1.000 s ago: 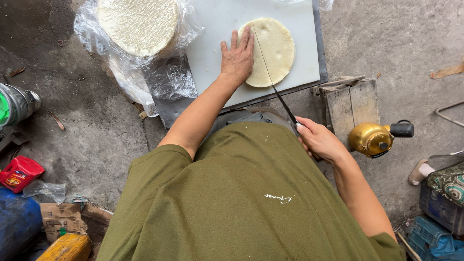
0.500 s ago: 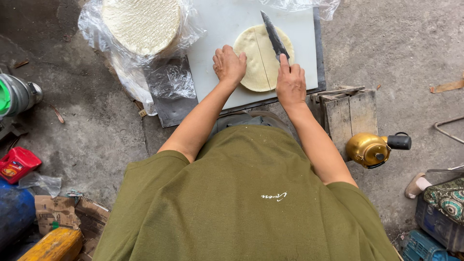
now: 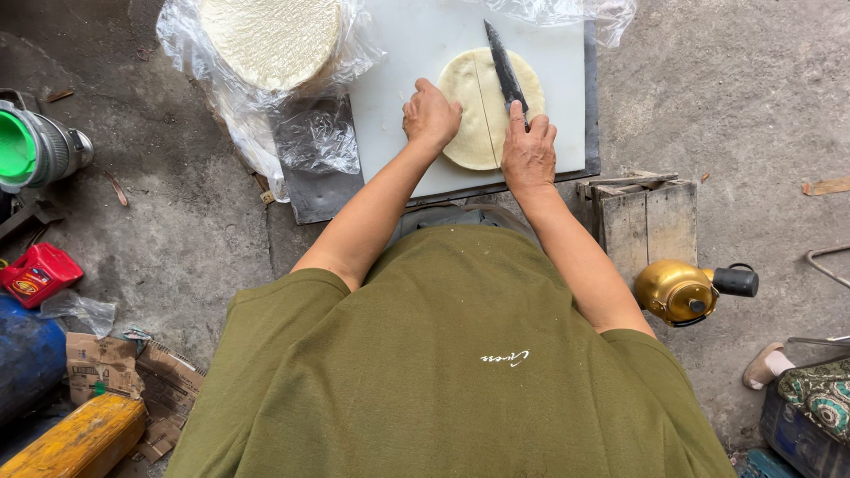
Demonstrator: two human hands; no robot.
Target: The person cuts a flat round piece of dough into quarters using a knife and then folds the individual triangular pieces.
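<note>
Rough grey concrete floor (image 3: 753, 97) all around, littered with odds and ends. Far centre, flat on the floor: white cutting board (image 3: 403, 62) with a dark sheet beneath it. On the board, right of middle, a pale round flatbread (image 3: 467, 119) — a straight cut line showing down its middle. Left hand (image 3: 431, 115) pressed on the flatbread's left edge, fingers curled down, holding nothing. Right hand (image 3: 529, 155) closed around the handle of a dark-bladed knife (image 3: 505, 64), blade lying across the flatbread's right half and pointing far, tip past the bread's far edge. Far left of the board, a stack of the same pale rounds (image 3: 270, 35) in crumpled clear plastic, just beside the board's corner. Right of the board, a small weathered wooden box (image 3: 651, 217); nearer than that, a brass-coloured kettle (image 3: 675, 290) with a black handle. At the left edge, a metal can with a green inside (image 3: 31, 146), a red container (image 3: 37, 273) nearer, then torn cardboard (image 3: 115, 367) — and a yellow object (image 3: 75, 438) at the near-left corner. Olive-green shirt (image 3: 443, 363) filling the near centre.
</note>
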